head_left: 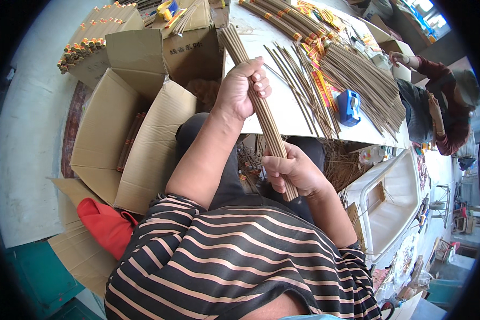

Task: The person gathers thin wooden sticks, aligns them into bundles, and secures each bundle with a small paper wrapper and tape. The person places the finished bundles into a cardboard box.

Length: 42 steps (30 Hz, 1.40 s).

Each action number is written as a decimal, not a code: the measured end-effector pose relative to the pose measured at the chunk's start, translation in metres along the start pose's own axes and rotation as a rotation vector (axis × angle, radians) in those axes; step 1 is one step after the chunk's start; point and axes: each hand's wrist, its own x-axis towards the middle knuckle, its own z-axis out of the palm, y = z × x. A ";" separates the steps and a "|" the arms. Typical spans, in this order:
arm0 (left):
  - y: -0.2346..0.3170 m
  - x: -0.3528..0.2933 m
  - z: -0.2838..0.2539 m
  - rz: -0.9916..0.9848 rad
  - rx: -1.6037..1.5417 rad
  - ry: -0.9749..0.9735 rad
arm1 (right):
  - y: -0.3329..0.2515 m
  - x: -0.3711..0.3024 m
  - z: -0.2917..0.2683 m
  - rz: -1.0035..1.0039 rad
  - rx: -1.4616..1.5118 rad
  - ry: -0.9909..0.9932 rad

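A bundle of brown incense sticks [262, 113] slants across the front of me, over my lap and the table's near edge. Around its upper part my left hand [243, 87] is closed. My right hand [292, 169] grips the same bundle close to its lower end. On the white table [250, 125], loose incense sticks [298, 88] lie to the right of the bundle, with a bigger heap of sticks [360, 80] farther right. Red and yellow paper labels [321, 82] lie between them. A blue tape dispenser [349, 108] stands near the table's front edge.
Wrapped stick bundles [274, 18] lie at the table's far side; more are stacked [98, 26] at far left. An open cardboard box [104, 120] holds some bundles. A red cloth [106, 226] hangs beside me. To the right are a white tub [389, 208] and another person [437, 101].
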 end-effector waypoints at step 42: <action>-0.009 0.017 -0.036 0.075 0.007 0.087 | -0.023 0.048 0.005 -0.294 -1.137 0.689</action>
